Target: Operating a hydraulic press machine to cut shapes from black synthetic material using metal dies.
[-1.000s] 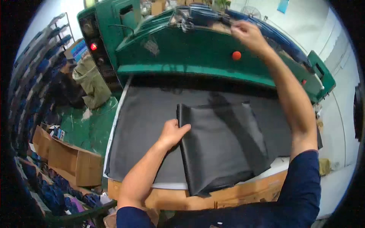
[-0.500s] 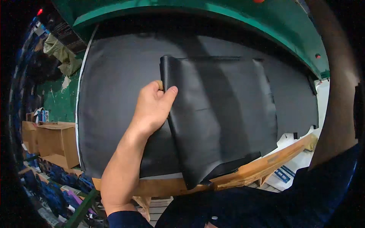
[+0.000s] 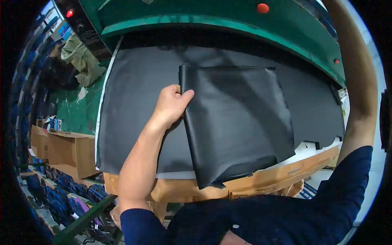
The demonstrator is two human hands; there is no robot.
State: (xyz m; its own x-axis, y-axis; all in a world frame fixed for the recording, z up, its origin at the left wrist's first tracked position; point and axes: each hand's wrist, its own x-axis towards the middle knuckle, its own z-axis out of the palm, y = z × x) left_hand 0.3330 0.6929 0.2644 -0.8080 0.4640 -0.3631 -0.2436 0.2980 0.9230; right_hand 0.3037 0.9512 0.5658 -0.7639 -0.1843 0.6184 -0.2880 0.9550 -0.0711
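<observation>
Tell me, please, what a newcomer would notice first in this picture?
First, the folded black leather-like sheet lying in the middle of the dark flat work surface, its near end hanging over the brown cardboard edge. The left hand grips the sheet's left edge. Above, the big green machine with a red round button arches over; the right arm reaches up, hand out of view.

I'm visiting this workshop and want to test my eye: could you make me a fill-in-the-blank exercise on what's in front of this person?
1. The left hand grips the folded sheet at its ____ edge.
2. The folded sheet's colour is ____.
3. The machine behind the bench is painted ____.
4. The right arm reaches up, so its hand is ____ of view.

Missing words: left; black; green; out
</observation>
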